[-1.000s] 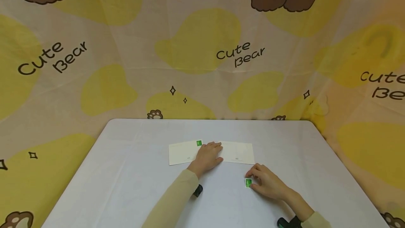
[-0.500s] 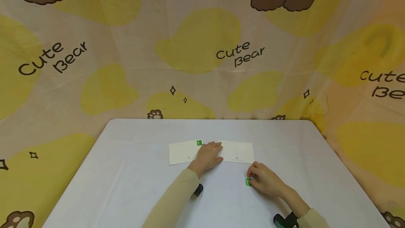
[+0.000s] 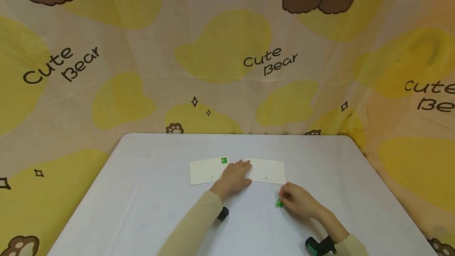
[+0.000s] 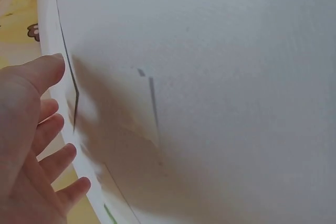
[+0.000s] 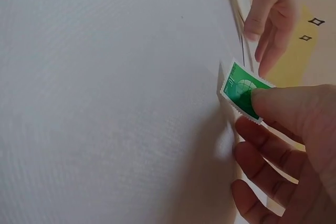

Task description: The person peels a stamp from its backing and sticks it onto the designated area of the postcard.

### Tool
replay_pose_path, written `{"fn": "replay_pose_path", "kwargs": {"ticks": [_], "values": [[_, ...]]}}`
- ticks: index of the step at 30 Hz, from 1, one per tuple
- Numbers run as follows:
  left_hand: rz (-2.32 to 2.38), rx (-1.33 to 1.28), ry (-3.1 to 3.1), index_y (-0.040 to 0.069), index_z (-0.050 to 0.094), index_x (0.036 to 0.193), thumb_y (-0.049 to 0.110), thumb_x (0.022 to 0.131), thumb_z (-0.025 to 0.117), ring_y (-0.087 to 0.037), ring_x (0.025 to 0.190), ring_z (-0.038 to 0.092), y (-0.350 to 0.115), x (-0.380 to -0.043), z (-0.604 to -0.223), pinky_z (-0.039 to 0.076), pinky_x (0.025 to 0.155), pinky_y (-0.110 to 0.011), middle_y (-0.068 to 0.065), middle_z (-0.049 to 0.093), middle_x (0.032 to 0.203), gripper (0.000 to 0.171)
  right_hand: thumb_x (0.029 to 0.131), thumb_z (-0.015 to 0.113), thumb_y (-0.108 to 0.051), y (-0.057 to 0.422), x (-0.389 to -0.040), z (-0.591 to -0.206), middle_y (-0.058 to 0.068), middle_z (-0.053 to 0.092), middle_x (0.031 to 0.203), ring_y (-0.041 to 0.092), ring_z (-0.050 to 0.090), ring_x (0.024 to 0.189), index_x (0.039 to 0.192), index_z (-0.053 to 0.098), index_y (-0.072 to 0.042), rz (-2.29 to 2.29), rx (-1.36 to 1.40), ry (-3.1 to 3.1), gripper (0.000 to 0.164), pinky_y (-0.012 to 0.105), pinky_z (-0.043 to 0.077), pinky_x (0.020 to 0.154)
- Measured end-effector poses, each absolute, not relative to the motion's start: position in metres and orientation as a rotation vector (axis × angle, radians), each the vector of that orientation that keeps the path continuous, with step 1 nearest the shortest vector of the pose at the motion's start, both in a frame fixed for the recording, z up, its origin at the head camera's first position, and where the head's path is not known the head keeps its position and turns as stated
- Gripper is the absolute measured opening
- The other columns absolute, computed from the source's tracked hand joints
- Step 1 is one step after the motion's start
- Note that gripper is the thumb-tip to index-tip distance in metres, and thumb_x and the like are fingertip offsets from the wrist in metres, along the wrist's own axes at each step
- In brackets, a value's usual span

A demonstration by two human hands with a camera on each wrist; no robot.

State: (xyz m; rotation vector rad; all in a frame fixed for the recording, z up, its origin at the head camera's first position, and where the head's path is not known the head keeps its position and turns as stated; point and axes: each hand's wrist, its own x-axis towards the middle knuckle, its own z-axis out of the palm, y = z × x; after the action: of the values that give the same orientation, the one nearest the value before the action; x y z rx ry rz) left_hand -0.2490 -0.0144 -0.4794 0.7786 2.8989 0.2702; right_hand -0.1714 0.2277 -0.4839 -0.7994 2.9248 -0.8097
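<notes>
My right hand [image 3: 299, 201] pinches a green postage stamp [image 3: 279, 203] between thumb and fingers, short of the right-hand envelope. Up close in the right wrist view, this stamp [image 5: 237, 88] has a white perforated edge, a globe design and the number 10, with the thumb over one part. Fingers spread, my left hand [image 3: 234, 176] rests where two pale envelopes come near each other and covers their inner ends. The left envelope [image 3: 202, 172] bears a similar green stamp [image 3: 224, 160] at its upper right corner. Only small print shows on the right envelope [image 3: 269, 169].
A white table [image 3: 149, 208] carries everything. Behind it hangs a yellow and beige bear-print cloth [image 3: 220, 58]. Dark wrist-worn devices show by the left sleeve [image 3: 223, 213] and under the right wrist, where a black and green one [image 3: 320, 246] sits.
My right hand has shifted slightly forward and the stamp in it has turned to a tilt, its fingers closing further over it. My left hand and both envelopes stay in place.
</notes>
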Motion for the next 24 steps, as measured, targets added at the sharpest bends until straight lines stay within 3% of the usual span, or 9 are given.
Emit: {"fn": "replay_pose_path", "kwargs": {"ticks": [13,24], "values": [[0.469,0.881,3.018,0.015,0.056,0.125,0.036,0.086,0.063,-0.018,0.119,0.051,-0.023,-0.230,-0.468,0.042,0.099,-0.035,0.000,0.055,0.129,0.045,0.083,0.064,-0.007,0.226,-0.170,-0.476,-0.010,0.054,0.076,0.002,0.050,0.071,0.081,0.057,-0.014,-1.024,-0.685,2.911,0.010,0.019,0.047,0.061],[0.837,0.861,2.982,0.016,0.061,0.118,0.032,0.086,0.063,-0.017,0.110,0.057,-0.024,-0.202,-0.453,0.046,0.092,-0.034,0.002,0.061,0.118,0.036,0.080,0.068,-0.003,0.211,-0.177,-0.473,-0.014,0.051,0.074,0.000,0.047,0.068,0.082,0.057,-0.017,-1.175,-0.743,3.027,0.018,0.019,0.047,0.062]]}}
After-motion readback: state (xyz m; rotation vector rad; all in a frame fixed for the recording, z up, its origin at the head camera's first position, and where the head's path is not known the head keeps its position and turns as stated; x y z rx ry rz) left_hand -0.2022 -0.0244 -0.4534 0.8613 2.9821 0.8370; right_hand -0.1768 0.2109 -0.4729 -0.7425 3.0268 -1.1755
